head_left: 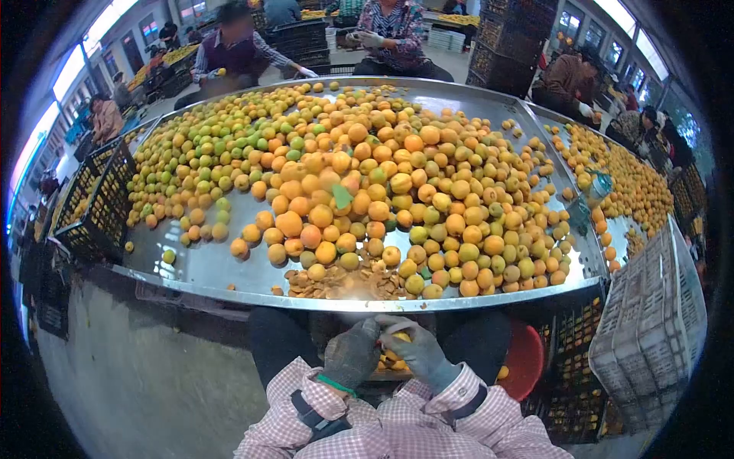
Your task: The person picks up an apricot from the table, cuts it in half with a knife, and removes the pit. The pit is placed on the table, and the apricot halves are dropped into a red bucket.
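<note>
Both gloved hands are close together just below the near edge of a metal table (pixel 195 268) piled with yellow, orange and green fruit (pixel 336 168). My left hand (pixel 353 353), in a dark grey glove, has its fingers curled; what it holds is hidden. My right hand (pixel 417 350), in a lighter grey glove, is closed around something whitish that I cannot make out. Beneath and between the hands, orange pieces (pixel 391 359) show. Brown scraps (pixel 348 283) lie in a heap at the table's near edge, under a green leaf (pixel 342 196) on the fruit.
A black crate (pixel 99 203) stands at the left end. To the right are a red basin (pixel 526 359), black crates of fruit (pixel 573 359) and a tilted white crate (pixel 650 321). Co-workers (pixel 390 34) sit across the table, near stacked black crates (pixel 512 42).
</note>
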Motion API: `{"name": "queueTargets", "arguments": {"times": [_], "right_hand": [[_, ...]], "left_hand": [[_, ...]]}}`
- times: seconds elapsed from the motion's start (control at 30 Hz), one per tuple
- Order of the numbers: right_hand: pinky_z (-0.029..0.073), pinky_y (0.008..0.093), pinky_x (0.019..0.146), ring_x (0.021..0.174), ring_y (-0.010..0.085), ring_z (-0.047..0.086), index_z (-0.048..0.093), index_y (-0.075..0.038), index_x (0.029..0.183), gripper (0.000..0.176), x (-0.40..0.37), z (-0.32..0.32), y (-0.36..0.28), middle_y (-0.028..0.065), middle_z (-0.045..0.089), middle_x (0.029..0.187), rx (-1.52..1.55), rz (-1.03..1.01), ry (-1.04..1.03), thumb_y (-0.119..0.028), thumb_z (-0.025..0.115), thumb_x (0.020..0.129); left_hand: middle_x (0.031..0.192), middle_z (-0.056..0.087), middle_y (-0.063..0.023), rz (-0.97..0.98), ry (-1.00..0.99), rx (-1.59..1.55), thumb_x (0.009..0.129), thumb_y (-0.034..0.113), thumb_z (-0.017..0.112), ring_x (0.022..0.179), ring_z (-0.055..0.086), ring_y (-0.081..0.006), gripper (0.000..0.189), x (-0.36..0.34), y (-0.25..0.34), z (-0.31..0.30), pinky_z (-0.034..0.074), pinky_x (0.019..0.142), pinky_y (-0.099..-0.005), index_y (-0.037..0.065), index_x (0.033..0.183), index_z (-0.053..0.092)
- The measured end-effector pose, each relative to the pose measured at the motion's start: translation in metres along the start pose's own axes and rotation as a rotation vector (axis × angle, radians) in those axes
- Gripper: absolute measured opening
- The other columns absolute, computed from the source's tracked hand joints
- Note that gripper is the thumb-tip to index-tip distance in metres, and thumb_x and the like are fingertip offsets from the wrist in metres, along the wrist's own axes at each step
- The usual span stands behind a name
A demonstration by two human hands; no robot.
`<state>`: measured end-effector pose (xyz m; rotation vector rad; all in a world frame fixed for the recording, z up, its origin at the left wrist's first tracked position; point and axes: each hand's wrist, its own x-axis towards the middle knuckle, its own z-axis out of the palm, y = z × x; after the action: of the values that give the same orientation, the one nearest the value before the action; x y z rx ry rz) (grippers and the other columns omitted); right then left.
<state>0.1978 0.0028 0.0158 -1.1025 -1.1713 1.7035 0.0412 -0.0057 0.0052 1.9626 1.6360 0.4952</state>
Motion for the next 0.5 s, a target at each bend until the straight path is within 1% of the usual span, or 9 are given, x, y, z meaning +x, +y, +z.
{"name": "queueTargets", "arguments": {"times": [0.03,0.1,0.13,0.2,0.23,0.3,0.37,0.43,0.5], "right_hand": [[0.047,0.0253,0.081,0.094,0.0105,0.055,0.061,-0.004,0.102,0.024,-0.002,-0.004,0.002,0.0048,0.061,0.102,0.005,-0.002,0.007,-0.017,0.068,0.083],[0.047,0.0251,0.081,0.091,0.0100,0.057,0.062,-0.003,0.102,0.023,-0.008,-0.015,0.008,0.0056,0.061,0.103,0.050,0.040,0.063,-0.016,0.066,0.084],[0.047,0.0256,0.079,0.083,0.0125,0.059,0.059,0.000,0.104,0.020,-0.012,-0.018,0.006,0.0058,0.061,0.091,0.160,0.139,0.090,-0.009,0.060,0.086],[0.047,0.0255,0.080,0.087,0.0126,0.058,0.058,0.001,0.105,0.023,-0.016,-0.032,0.013,0.0061,0.061,0.093,0.248,0.158,0.012,-0.011,0.061,0.085],[0.047,0.0253,0.081,0.091,0.0127,0.058,0.058,0.001,0.107,0.026,-0.018,-0.037,0.017,0.0064,0.061,0.096,0.330,0.173,-0.070,-0.012,0.063,0.085],[0.047,0.0269,0.084,0.098,0.0143,0.056,0.053,0.001,0.112,0.032,-0.023,-0.035,0.012,0.0077,0.059,0.098,0.311,0.135,-0.140,-0.009,0.062,0.084],[0.045,0.0291,0.089,0.104,0.0147,0.053,0.050,0.000,0.114,0.039,-0.035,-0.025,-0.007,0.0090,0.056,0.107,0.199,-0.060,-0.138,-0.009,0.066,0.080],[0.042,0.0316,0.094,0.107,0.0166,0.052,0.049,-0.001,0.115,0.047,-0.038,-0.030,-0.004,0.0100,0.051,0.116,0.021,-0.122,-0.130,-0.009,0.071,0.075],[0.040,0.0331,0.099,0.111,0.0203,0.051,0.045,-0.001,0.119,0.061,-0.044,-0.031,-0.012,0.0112,0.052,0.119,-0.228,-0.196,-0.117,-0.008,0.077,0.068]], "left_hand": [[0.097,0.062,-0.0208,0.006,-0.006,0.003,0.077,0.035,0.069,0.091,0.062,-0.0331,0.046,-0.003,0.007,-0.006,0.050,0.072,-0.0405,0.005,0.108,0.054],[0.094,0.062,-0.0156,-0.033,-0.269,-0.125,0.080,0.031,0.067,0.085,0.063,-0.0262,0.040,-0.012,0.015,-0.015,0.050,0.070,-0.0358,0.005,0.109,0.054],[0.094,0.062,-0.0156,-0.034,-0.278,-0.124,0.080,0.031,0.067,0.085,0.063,-0.0262,0.040,-0.013,0.015,-0.020,0.050,0.070,-0.0358,0.005,0.109,0.054],[0.091,0.060,-0.0068,-0.442,-0.619,-0.967,0.084,0.026,0.064,0.079,0.058,-0.0160,0.034,-0.016,0.013,-0.028,0.048,0.068,-0.0301,0.005,0.109,0.055],[0.091,0.060,-0.0068,-0.452,-0.626,-0.969,0.084,0.026,0.064,0.079,0.058,-0.0160,0.034,-0.020,0.010,-0.024,0.048,0.068,-0.0301,0.005,0.109,0.055],[0.090,0.055,-0.0001,-0.209,-0.440,-0.865,0.084,0.023,0.065,0.078,0.051,-0.0102,0.032,-0.025,0.005,-0.014,0.046,0.066,-0.0271,0.006,0.108,0.055],[0.091,0.058,-0.0064,-0.145,-0.345,-0.752,0.083,0.023,0.066,0.079,0.056,-0.0154,0.031,-0.026,0.018,-0.026,0.047,0.066,-0.0301,0.005,0.106,0.056],[0.089,0.062,-0.0164,0.110,-0.038,-0.340,0.084,0.029,0.063,0.076,0.064,-0.0309,0.038,-0.030,0.022,-0.026,0.050,0.067,-0.0373,0.004,0.111,0.053],[0.089,0.062,-0.0187,0.063,-0.043,-0.288,0.082,0.026,0.064,0.075,0.064,-0.0352,0.036,-0.034,0.027,-0.027,0.051,0.064,-0.0398,0.005,0.110,0.054]]}}
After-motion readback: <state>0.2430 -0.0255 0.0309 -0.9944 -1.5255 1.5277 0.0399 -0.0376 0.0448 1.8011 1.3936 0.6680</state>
